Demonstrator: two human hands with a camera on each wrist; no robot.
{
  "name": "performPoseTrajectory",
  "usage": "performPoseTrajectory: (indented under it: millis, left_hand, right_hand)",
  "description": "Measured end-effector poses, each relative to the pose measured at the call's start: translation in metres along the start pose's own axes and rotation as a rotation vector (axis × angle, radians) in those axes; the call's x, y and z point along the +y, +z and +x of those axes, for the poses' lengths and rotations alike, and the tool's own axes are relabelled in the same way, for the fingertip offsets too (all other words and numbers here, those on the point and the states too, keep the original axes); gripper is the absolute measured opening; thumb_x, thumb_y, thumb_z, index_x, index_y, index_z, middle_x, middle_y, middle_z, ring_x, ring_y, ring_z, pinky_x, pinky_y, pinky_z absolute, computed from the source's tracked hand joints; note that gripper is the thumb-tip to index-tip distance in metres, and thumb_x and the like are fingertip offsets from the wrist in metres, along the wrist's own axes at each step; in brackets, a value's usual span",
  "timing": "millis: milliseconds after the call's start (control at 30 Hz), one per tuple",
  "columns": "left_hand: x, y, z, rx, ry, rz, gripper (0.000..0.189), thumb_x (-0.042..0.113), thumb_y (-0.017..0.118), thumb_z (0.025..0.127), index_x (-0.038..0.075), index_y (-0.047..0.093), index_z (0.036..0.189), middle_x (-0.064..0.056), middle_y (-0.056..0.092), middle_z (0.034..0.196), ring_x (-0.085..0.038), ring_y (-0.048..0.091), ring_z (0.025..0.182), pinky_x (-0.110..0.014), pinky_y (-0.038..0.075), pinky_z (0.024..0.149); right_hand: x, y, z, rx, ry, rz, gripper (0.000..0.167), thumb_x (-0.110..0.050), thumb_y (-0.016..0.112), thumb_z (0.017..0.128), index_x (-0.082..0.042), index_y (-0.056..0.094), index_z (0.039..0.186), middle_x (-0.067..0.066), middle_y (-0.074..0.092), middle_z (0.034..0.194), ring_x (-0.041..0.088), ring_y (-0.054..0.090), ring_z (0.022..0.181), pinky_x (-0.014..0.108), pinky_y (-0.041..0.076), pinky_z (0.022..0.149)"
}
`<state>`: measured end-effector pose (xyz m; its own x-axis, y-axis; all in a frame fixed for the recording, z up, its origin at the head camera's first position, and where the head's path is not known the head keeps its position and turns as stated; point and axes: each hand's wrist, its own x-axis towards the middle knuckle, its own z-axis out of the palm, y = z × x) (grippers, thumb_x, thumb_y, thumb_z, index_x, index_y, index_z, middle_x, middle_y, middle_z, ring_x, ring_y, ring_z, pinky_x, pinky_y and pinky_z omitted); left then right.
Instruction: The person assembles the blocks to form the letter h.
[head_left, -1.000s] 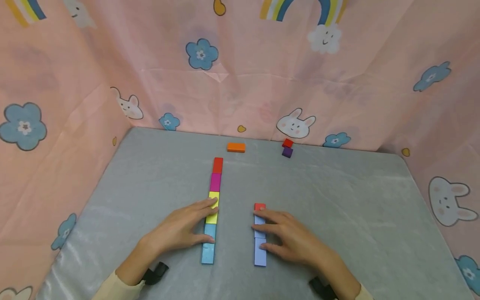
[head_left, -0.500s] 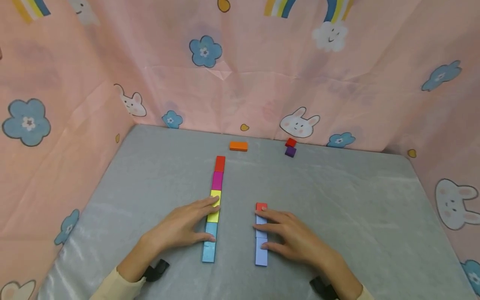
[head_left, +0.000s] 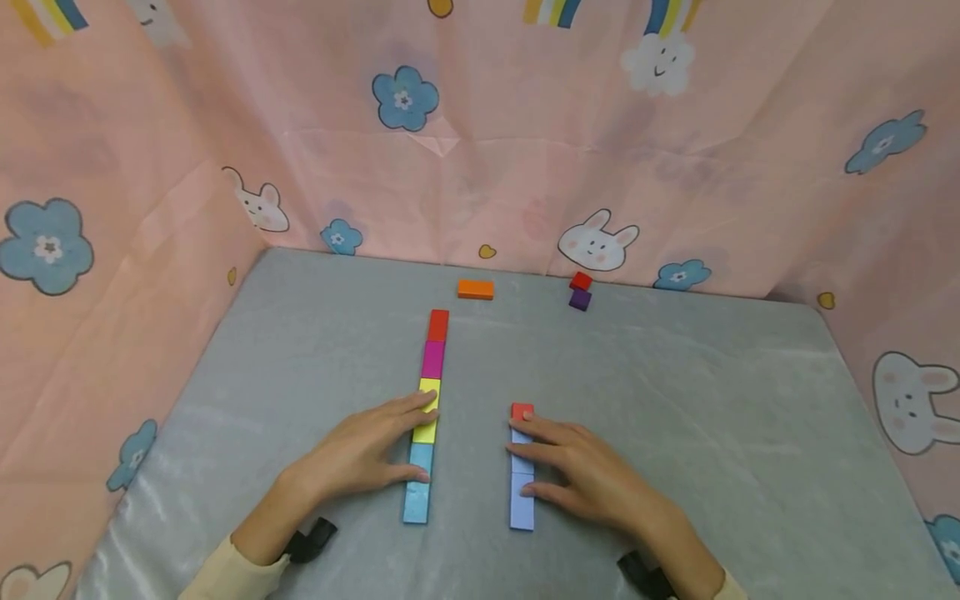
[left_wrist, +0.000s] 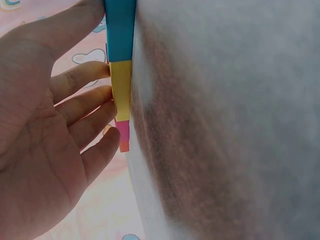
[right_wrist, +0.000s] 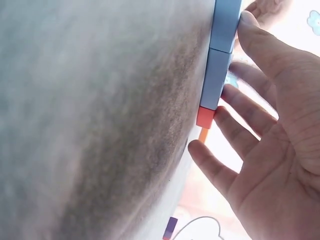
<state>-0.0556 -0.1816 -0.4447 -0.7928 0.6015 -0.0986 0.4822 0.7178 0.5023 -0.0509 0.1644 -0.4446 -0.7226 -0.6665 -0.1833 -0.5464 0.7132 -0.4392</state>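
Note:
A straight row of flat blocks runs away from me on the left: light blue [head_left: 416,504] nearest, then yellow [head_left: 425,432], magenta [head_left: 432,359] and red [head_left: 438,325] at the far end. My left hand [head_left: 352,454] rests on it with spread fingers, fingertips over the yellow part and thumb on the light blue. To the right lies a shorter row, two periwinkle blocks [head_left: 522,508] with a small red block [head_left: 519,410] at the far end. My right hand [head_left: 585,475] touches its top with thumb and fingertips, fingers loosely spread. In both wrist views the fingertips meet the blocks' upper faces.
An orange block [head_left: 476,290] lies near the back edge of the grey cloth-covered table [head_left: 690,433]. Right of it, a red cube [head_left: 581,280] and a purple cube [head_left: 580,300] sit together. A pink patterned curtain [head_left: 510,183] encloses the back and sides.
The head view has shifted slightly. Both hands and all the blocks keep their places.

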Motion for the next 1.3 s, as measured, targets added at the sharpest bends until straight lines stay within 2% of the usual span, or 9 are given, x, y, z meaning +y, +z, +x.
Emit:
performPoseTrajectory:
  millis: [133,333,600,800,1133,1300]
  left_hand:
    - [0.000,-0.002,-0.001,0.000,-0.003,-0.004,0.080,0.043,0.088,0.086,0.011,0.058,0.152,-0.006,0.045,0.169,-0.031,0.047,0.154,-0.051,0.048,0.120]
    - [0.000,-0.002,-0.001,-0.002,0.005,-0.004,0.079,0.043,0.087,0.086,0.010,0.058,0.152,-0.007,0.045,0.168,-0.032,0.048,0.154,-0.052,0.047,0.121]
    - [0.002,-0.003,0.003,0.007,0.041,0.074,0.079,0.043,0.088,0.086,0.007,0.060,0.149,-0.011,0.051,0.164,-0.029,0.049,0.153,-0.051,0.036,0.130]
    - [0.005,-0.003,0.003,0.018,0.046,0.139,0.079,0.045,0.089,0.084,0.006,0.062,0.147,-0.010,0.055,0.160,-0.029,0.049,0.152,-0.052,0.033,0.131]
    - [0.012,-0.005,0.006,0.003,0.027,0.169,0.077,0.044,0.088,0.086,0.005,0.062,0.147,-0.011,0.058,0.157,-0.029,0.057,0.144,-0.054,0.040,0.127]
    - [0.013,-0.011,0.013,0.033,0.029,0.167,0.072,0.043,0.085,0.089,0.005,0.062,0.147,-0.012,0.059,0.156,-0.031,0.059,0.142,-0.053,0.046,0.122]
  right_hand:
    - [-0.002,-0.001,0.001,0.007,0.004,-0.025,0.064,-0.052,0.073,0.097,-0.022,0.060,0.152,-0.005,0.049,0.166,0.024,0.051,0.151,0.056,0.046,0.121]
    - [-0.005,-0.002,0.001,-0.030,0.035,-0.046,0.062,-0.052,0.071,0.098,-0.022,0.060,0.152,-0.002,0.046,0.168,0.026,0.051,0.151,0.055,0.049,0.119]
    - [-0.005,-0.003,0.000,-0.021,0.039,-0.037,0.063,-0.050,0.074,0.097,-0.019,0.060,0.151,-0.003,0.048,0.167,0.026,0.051,0.151,0.055,0.049,0.118]
    - [-0.006,-0.003,0.001,-0.028,0.047,-0.046,0.064,-0.049,0.075,0.097,-0.019,0.060,0.151,-0.002,0.048,0.167,0.027,0.051,0.150,0.057,0.046,0.121]
    - [-0.007,-0.005,-0.002,-0.035,0.043,-0.042,0.065,-0.051,0.074,0.097,-0.019,0.060,0.152,-0.002,0.047,0.167,0.023,0.048,0.154,0.057,0.041,0.124]
    - [-0.008,-0.005,-0.003,-0.026,0.033,-0.053,0.069,-0.058,0.072,0.096,-0.020,0.059,0.152,-0.002,0.046,0.168,0.025,0.050,0.152,0.056,0.043,0.123]
